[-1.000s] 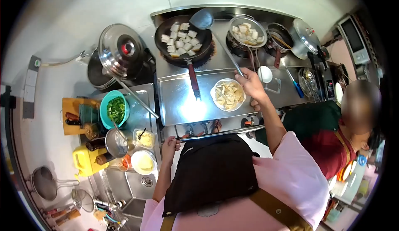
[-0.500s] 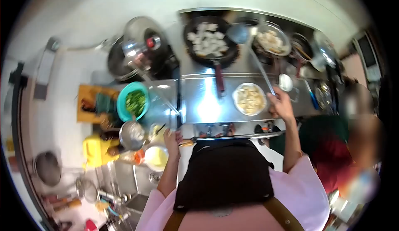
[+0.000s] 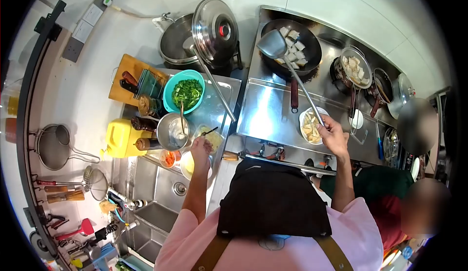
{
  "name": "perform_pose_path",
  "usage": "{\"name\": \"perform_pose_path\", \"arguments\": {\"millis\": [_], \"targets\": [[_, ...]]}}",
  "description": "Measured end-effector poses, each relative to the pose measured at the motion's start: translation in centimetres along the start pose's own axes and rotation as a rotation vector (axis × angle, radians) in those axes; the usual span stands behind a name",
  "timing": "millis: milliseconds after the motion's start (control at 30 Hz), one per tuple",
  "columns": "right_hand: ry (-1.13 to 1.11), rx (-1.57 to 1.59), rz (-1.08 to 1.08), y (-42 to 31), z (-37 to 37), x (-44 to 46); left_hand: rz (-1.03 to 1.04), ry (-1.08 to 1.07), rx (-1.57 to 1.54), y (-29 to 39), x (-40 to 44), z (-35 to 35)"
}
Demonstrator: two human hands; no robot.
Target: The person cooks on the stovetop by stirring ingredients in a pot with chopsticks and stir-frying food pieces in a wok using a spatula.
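My right hand (image 3: 334, 137) is closed around the end of a long-handled metal spatula (image 3: 304, 88). Its broad blade is over the left side of a black frying pan (image 3: 314, 51), which holds white chunks (image 3: 292, 47). Below the spatula's handle, partly covered by it, stands a white bowl of pale cut pieces (image 3: 309, 125). My left hand (image 3: 201, 149) hangs with curled fingers over a small dish of pale yellow bits (image 3: 214, 142), and a thin black handle (image 3: 209, 131) shows beside it. What those fingers hold, if anything, is hidden.
A turquoise bowl of chopped greens (image 3: 187, 93), a metal bowl (image 3: 170, 129) and a yellow jug (image 3: 122, 139) crowd the left counter. A long ladle (image 3: 217, 88) lies along it. The sink (image 3: 151, 183) is lower left; another person (image 3: 375, 188) is close on the right.
My view has swung left, so the scene sits further right. The spatula's blade has moved from the pan's right side to its left. My left hand has moved forward over the small dish.
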State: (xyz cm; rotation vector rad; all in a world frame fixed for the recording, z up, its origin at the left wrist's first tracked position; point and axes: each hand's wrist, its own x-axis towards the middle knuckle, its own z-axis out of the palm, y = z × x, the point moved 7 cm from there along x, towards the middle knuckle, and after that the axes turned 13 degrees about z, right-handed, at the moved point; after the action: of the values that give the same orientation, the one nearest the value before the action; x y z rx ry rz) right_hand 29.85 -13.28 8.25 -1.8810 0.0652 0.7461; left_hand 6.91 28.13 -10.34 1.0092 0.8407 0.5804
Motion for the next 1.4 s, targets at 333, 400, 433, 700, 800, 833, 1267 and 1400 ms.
{"name": "perform_pose_path", "arguments": {"millis": [333, 400, 433, 700, 800, 833, 1267, 1400], "targets": [[-0.186, -0.366, 0.021, 0.0, 5.6, -0.8, 0.081, 0.561, -0.435, -3.6, 5.3, -10.4], [-0.224, -0.437, -0.093, -0.7, 7.2, -1.2, 0.146, 0.624, -0.293, -2.5, 5.4, -10.7], [-0.237, -0.482, -0.104, -1.3, 8.0, -1.5, 0.199, 0.588, -0.269, -1.3, 5.0, -10.1], [-0.317, -0.849, -0.479, -6.0, 15.2, -1.2, 0.501, 0.574, -0.088, 1.3, 4.0, -9.9], [-0.324, -1.031, -0.629, -7.3, 17.9, -0.8, 0.537, 0.506, -0.054, 1.6, 3.8, -10.4], [-0.342, -1.126, -0.624, -8.1, 19.0, -0.8, 0.547, 0.475, -0.047, 1.6, 3.7, -10.6], [-0.378, -1.393, -0.706, -9.1, 26.2, 1.0, 0.627, 0.243, 0.079, 5.3, 1.2, -9.8], [-0.528, -1.306, -0.519, -9.1, 25.9, 2.6, 0.636, 0.196, 0.092, 6.1, 1.0, -9.9]]}}
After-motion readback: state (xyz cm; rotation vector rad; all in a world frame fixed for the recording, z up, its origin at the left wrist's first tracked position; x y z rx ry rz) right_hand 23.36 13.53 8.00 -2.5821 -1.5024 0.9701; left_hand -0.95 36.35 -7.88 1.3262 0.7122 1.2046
